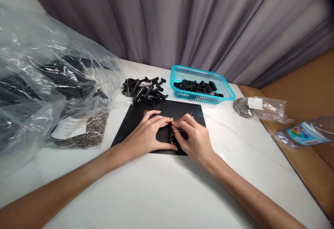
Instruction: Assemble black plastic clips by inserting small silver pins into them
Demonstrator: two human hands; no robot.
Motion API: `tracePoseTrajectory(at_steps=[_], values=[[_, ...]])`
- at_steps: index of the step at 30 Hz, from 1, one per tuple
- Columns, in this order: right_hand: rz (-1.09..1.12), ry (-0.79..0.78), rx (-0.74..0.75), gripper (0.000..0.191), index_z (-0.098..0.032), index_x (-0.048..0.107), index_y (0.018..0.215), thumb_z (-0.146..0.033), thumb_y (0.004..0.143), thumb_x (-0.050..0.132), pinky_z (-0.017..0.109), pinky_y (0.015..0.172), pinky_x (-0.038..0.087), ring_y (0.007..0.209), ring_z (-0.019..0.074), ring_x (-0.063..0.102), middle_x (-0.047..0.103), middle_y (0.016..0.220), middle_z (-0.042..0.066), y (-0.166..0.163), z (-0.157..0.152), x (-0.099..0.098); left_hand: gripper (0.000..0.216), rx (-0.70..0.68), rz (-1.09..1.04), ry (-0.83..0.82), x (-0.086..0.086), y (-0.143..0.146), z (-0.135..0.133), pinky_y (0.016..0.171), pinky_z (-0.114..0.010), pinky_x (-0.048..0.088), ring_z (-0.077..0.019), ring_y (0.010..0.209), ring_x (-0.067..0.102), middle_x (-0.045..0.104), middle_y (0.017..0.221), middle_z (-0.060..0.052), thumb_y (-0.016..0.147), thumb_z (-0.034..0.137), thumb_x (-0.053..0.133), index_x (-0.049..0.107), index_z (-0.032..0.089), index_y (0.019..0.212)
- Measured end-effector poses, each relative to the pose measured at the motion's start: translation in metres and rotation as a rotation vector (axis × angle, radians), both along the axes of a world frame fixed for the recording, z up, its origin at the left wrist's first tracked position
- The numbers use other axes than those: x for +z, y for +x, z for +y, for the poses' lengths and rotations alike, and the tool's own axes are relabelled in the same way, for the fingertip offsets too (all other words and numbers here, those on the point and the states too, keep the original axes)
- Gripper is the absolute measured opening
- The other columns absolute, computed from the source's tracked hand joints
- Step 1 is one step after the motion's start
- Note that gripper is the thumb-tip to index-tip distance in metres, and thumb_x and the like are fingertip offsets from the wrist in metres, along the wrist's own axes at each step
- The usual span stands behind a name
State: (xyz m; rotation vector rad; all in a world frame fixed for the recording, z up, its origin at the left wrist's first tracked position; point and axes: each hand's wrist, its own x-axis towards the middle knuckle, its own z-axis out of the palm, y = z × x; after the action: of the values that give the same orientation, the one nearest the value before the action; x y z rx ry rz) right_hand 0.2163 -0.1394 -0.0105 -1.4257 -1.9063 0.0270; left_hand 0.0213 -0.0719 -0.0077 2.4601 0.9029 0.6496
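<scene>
A narrow black plastic part stands over the black mat between my two hands. My left hand grips its two ends between thumb and fingers. From the other side, my right hand is closed with its fingertips against the part's far end. A thin, light metal piece, like a wire or pin, shows at the right fingers; its exact kind is too small to make out. Behind the left fingers a few small metal bits lie on the mat.
A pile of black plastic parts lies behind the mat. The blue basket holds more. At left are a large clear bag and a bag of metal pieces. A smaller bag and a plastic bottle lie right.
</scene>
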Motion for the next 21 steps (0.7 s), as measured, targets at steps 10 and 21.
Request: tracePoseTrajectory(at_steps=[10,21], values=[[0.341,-0.006,-0.021,0.047,-0.022,0.073,0.095,-0.041,0.112,0.034,0.040,0.087,0.050,0.083,0.0203,0.062,0.068,0.086,0.005,0.028,0.011,0.007,0.086,0.009,0.032,0.050,-0.002,-0.002,0.001,0.114,-0.055,0.042,-0.0379,0.137,0.045,0.077,0.122,-0.008,0.066,0.072,0.083,0.065,0.021,0.133],[0.822,-0.270,0.196,0.034,-0.017,0.076,0.088,-0.049,0.098,0.066,0.027,0.061,0.055,0.064,0.0130,0.063,0.074,0.081,0.005,0.020,0.017,0.000,0.086,0.019,0.085,0.094,-0.001,-0.003,-0.001,0.115,-0.054,0.044,-0.0385,0.136,0.044,0.072,0.132,-0.008,0.070,0.074,0.079,0.064,0.019,0.134]])
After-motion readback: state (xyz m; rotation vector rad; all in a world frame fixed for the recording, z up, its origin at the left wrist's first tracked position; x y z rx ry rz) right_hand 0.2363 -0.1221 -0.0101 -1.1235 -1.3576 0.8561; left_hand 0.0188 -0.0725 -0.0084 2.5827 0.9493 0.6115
